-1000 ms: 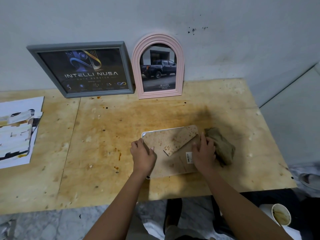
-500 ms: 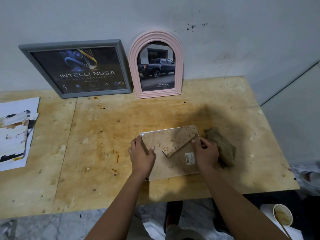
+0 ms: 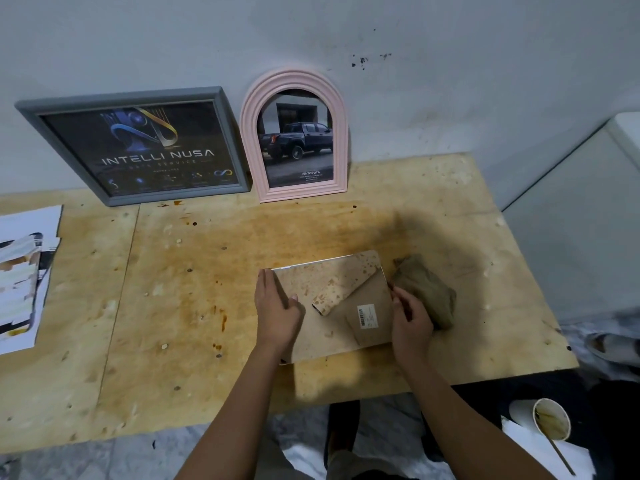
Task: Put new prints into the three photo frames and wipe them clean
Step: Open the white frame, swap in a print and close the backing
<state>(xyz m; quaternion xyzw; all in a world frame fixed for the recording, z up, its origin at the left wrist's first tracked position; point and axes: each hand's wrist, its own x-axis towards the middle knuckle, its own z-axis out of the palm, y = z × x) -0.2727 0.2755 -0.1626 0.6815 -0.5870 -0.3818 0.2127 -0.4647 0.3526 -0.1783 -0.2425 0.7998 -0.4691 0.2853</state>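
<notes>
A plywood table (image 3: 138, 323) seen from above, my two bare arms reaching onto it. The third frame, a face-down photo frame (image 3: 346, 337), lies flat with its stained backing board up, directly between my hands, so both reach it equally. My left hand (image 3: 277, 310) rests on its left edge, fingers straight and pressed together, thumb lying across the board. My right hand (image 3: 410, 317) is at its right edge, fingers curled round that edge. The easel leg (image 3: 341, 285) lies flat on the board, slanting from the frame's far right corner toward its middle; a barcode sticker (image 3: 367, 316) sits beside my right hand. The frame looks nearly square from here, so I cannot name a long axis. A crumpled brown cloth (image 3: 427, 292) lies just right of the frame, touching my right hand. Beyond the frame, leaning on the wall, stand a grey frame (image 3: 117, 95) and a pink arched frame (image 3: 249, 133), both holding prints. Far left of the frame, a stack of prints (image 3: 20, 282) is cut off. My right fingertips, any clips, the glass and whatever is inside are hidden. I judge the next move is lifting or opening it.
</notes>
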